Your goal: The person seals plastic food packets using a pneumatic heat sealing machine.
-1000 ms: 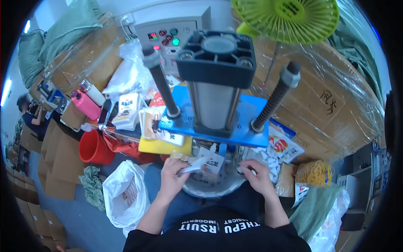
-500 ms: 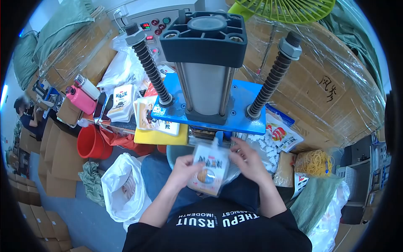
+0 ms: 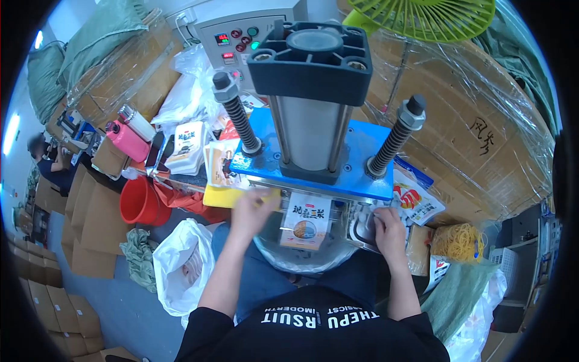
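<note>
A printed packet [image 3: 306, 222] with a round window hangs below the front edge of the blue press plate [image 3: 356, 163], touched by neither hand. My left hand [image 3: 252, 211] is beside the yellow block [image 3: 220, 196], its fingers blurred by motion. On the right, my right hand [image 3: 389, 228] has its fingers closed on the edge of a metal plate [image 3: 359, 224] with a rounded cutout. A plastic-lined bucket [image 3: 307, 263] stands beneath the packet.
The press cylinder [image 3: 306, 133] rises between two spring posts. To the left are a red bucket [image 3: 143, 202], a white bag [image 3: 181, 265], stacked packets [image 3: 188, 145] and a pink bottle [image 3: 128, 140]. Yellow rubber bands [image 3: 456, 241] lie right. A person [image 3: 48, 163] works far left.
The packet has left my left hand and now sits under the press's front edge. My left hand has moved up and left, my right hand right onto the metal plate. The view has shifted slightly.
</note>
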`<state>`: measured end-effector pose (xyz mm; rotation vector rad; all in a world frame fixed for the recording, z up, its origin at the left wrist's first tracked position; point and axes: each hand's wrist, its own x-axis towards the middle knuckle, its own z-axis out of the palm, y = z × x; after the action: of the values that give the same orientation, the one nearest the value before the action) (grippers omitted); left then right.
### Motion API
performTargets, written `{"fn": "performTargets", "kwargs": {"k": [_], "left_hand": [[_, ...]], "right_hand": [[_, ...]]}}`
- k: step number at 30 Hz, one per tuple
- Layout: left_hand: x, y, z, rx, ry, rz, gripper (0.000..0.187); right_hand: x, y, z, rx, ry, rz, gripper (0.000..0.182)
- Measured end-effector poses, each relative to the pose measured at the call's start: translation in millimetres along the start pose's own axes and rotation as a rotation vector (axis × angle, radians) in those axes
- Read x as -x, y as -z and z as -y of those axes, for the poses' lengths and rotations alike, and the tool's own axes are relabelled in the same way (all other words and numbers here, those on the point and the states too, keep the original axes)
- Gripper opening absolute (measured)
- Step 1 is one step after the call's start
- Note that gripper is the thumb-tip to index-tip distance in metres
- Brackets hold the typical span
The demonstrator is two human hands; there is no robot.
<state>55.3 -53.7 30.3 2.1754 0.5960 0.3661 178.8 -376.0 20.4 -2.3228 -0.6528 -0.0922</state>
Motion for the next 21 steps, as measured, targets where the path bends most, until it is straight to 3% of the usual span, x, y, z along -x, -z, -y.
{"fn": "performTargets", "kwargs": {"k": [1, 2, 4, 5, 8, 9, 11, 12, 14, 15, 19, 21], "left_hand": [[-6.7, 15.7, 3.1, -0.246, -0.286, -0.315, 0.03], [-9.8, 32.5, 4.3, -0.275, -0.352, -0.369, 0.037], [9.3, 26.6, 28.6, -0.478, -0.438, -0.294, 0.04], [22.6, 21.4, 42.9, -0.673, -0.526, -0.2, 0.043], [34.6, 21.5, 69.4, -0.446, -0.466, -0.203, 0.04], [29.0, 21.7, 59.6, -0.415, -0.466, -0.232, 0.031], [15.8, 19.0, 56.2, -0.335, -0.449, -0.295, 0.02], [14.0, 16.0, 41.9, -0.165, -0.348, -0.317, 0.014], [29.3, 11.1, 14.0, -0.114, -0.28, -0.317, 0.013], [39.1, 7.0, 1.1, -0.068, -0.212, -0.307, 0.013], [71.1, -10.9, -38.1, 0.03, -0.328, -0.045, 0.017], [76.5, -9.3, -49.8, 0.085, -0.292, 0.077, 0.016]], "right_hand": [[-2.2, -3.0, -4.6, -0.06, 0.065, -0.064, 0.02], [-2.3, -2.3, -4.2, -0.069, 0.074, -0.059, 0.02], [-4.6, 4.0, 1.4, -0.239, -0.084, -0.087, 0.027], [-4.9, 2.5, -5.8, -0.238, -0.011, -0.096, 0.032], [0.8, 2.2, -12.0, -0.329, 0.01, -0.036, 0.033], [5.8, -0.9, -11.4, -0.325, 0.0, -0.029, 0.033], [5.0, -9.6, -2.9, -0.82, -0.15, 0.084, 0.026], [3.6, -7.2, 10.7, -0.993, -0.234, 0.124, 0.021], [6.3, -6.9, 26.5, -1.146, -0.33, 0.189, 0.018], [8.6, -4.1, 36.0, -1.118, -0.342, 0.252, 0.017], [-3.5, 8.4, 65.0, -0.769, -0.169, 0.387, 0.027], [-19.6, 21.2, 89.2, -0.479, 0.252, 0.403, 0.029]]}}
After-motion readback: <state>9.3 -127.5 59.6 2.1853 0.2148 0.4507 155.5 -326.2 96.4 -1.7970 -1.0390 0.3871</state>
